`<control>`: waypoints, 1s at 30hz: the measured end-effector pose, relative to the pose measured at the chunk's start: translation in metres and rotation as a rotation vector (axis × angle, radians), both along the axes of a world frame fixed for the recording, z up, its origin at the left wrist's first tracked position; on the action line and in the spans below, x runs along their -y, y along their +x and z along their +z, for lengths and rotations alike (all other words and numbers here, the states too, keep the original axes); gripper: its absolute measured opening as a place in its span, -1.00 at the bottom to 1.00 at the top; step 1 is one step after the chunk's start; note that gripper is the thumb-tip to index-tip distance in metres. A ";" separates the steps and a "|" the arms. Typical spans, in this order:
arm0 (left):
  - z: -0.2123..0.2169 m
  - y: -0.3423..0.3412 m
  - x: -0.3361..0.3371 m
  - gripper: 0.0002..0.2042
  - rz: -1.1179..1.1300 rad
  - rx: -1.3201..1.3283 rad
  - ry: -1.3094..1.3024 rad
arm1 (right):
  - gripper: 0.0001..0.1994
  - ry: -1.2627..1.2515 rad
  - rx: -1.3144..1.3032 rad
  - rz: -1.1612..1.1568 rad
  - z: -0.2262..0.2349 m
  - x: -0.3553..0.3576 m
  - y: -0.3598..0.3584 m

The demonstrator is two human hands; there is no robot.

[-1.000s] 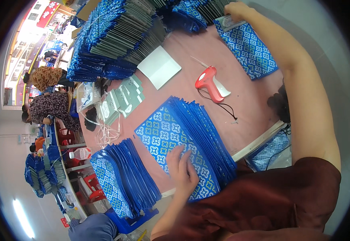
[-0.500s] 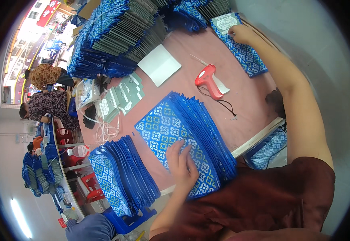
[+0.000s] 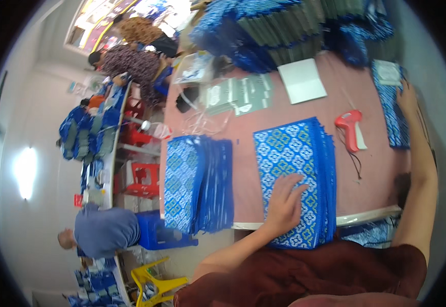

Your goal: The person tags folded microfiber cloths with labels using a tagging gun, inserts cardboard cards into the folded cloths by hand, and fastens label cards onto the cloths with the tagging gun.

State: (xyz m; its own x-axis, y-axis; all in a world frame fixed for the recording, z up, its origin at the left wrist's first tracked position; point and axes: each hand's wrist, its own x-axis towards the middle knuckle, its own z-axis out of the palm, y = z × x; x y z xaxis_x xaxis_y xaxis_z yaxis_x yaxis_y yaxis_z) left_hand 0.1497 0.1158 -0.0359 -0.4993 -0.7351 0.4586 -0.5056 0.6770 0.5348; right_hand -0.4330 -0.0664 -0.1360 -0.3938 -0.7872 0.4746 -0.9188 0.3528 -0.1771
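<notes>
The labelled blue cloth (image 3: 397, 128) lies lengthwise, near to far, along the right side of the pink table (image 3: 247, 179); the right hand (image 3: 408, 97), nearer, touches its right edge, fingers spread; the left hand (image 3: 286, 202) rests uncurled upon the patterned stack (image 3: 289, 151).

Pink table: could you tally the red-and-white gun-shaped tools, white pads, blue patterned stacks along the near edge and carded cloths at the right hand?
Gun-shaped tool: 1
White pad: 1
Near-edge blue stacks: 2
Carded cloth at the right hand: 1
Total: 5
</notes>
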 end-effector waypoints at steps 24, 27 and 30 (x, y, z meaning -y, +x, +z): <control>0.019 -0.031 -0.010 -0.61 0.051 0.006 -0.050 | -0.83 0.656 -0.275 0.271 0.070 -0.073 0.130; 0.018 0.020 0.031 -0.63 -0.012 0.015 -0.088 | -0.79 0.824 -0.099 0.358 0.115 -0.060 0.199; 0.017 0.032 0.029 -0.67 0.011 0.011 -0.070 | -0.72 0.604 0.134 0.311 0.133 -0.052 0.182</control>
